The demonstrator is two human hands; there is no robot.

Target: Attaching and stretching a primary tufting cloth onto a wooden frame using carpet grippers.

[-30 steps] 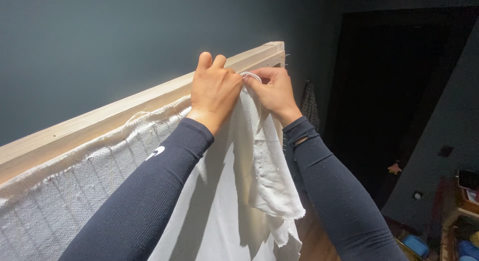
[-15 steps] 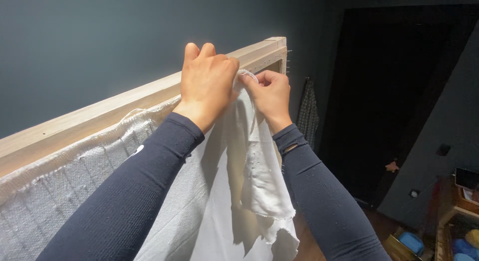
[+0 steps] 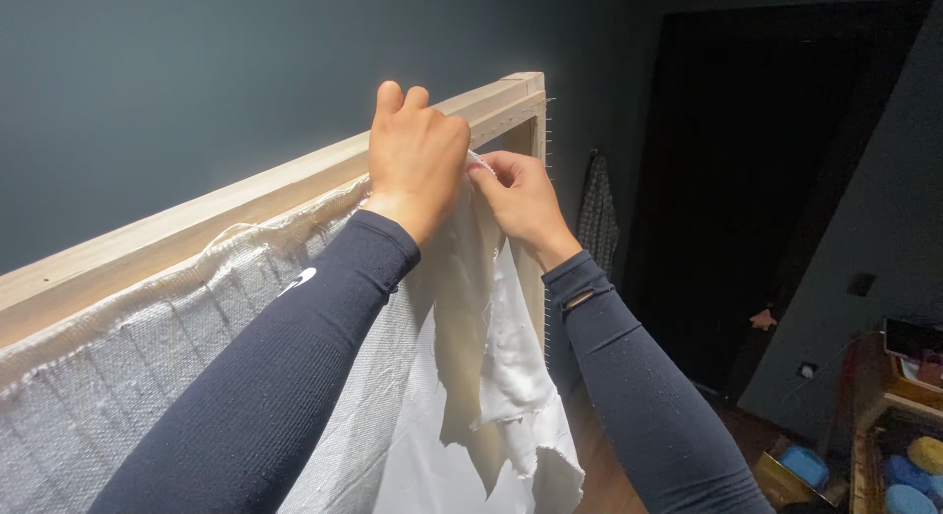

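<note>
Nearest us, our two dark blue sleeves (image 3: pixel 285 377) reached up and away toward the top of an upright wooden frame (image 3: pixel 246 195). Coarse white woven cloth (image 3: pixel 108 396) hung along the frame's top rail on our left, and a smoother white sheet (image 3: pixel 511 377) with a torn lower edge draped down between our forearms.

Our left hand (image 3: pixel 416 151) lay over the top rail, fingers curled forward across the wood and pressing the cloth's upper edge against it; we could not tell how tightly they gripped. Just beside it, touching, our right hand (image 3: pixel 521 195) had its fingertips pinched together on the sheet's top edge, right under the rail near the frame's corner.

A row of small nails (image 3: pixel 548 131) stuck out along the corner post. Farther off stood a dark teal wall (image 3: pixel 177 72), a black doorway (image 3: pixel 776 180), and balls of blue and yellow yarn (image 3: pixel 914 460) on a shelf at lower right.
</note>
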